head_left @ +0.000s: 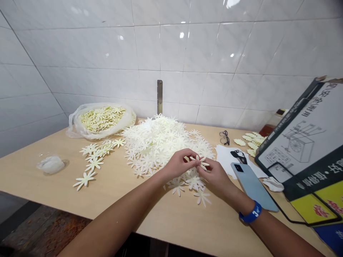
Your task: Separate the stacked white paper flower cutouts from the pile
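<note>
So here's where we're at: both our hands are up just in front of the big pile of white flower cutouts (pixel 160 142) on the counter (pixel 171 221). Our left hand (pixel 178 164) and right hand (pixel 214 175) have their fingers pinched together on one pale flower cutout (pixel 199 161), held between them right at the near edge of the pile, a bit above the loose ones.

Left of the pile there's a trail of yellowish flowers (pixel 93 160), and behind that a plastic bag (pixel 102 119) full of the same. Right of the pile lies a phone (pixel 252 185), with glasses (pixel 224 137) behind it and a printed box (pixel 302 142) further right. There's a blue wristband (pixel 252 213) on our right wrist.
</note>
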A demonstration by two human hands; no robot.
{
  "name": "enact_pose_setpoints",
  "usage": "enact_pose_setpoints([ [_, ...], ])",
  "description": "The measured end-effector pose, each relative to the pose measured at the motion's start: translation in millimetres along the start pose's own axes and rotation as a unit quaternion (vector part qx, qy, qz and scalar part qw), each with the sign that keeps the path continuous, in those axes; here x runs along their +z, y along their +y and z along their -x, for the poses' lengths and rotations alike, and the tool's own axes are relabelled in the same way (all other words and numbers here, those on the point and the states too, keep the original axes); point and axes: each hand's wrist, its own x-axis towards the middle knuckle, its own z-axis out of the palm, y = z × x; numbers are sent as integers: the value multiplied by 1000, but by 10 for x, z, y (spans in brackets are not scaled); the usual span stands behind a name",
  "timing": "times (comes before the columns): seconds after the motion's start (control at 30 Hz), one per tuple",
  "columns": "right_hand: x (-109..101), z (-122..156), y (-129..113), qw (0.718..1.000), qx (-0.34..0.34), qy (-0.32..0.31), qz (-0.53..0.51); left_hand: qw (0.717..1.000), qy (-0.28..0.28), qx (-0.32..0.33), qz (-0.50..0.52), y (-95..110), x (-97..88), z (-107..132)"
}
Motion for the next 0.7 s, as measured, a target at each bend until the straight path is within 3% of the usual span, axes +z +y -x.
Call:
enact_pose_setpoints([
  [0.2,-1,-18,-44,991,81,-12,-107,994,65,-55,67,2,47,-15],
  [0.47,5,-46,13,980,106,-25,-164,982,113,-58,137,-112,123,-58],
  [0.7,5,-56,96,986,96,-8,-138,990,123,-38,56,-98,139,9],
])
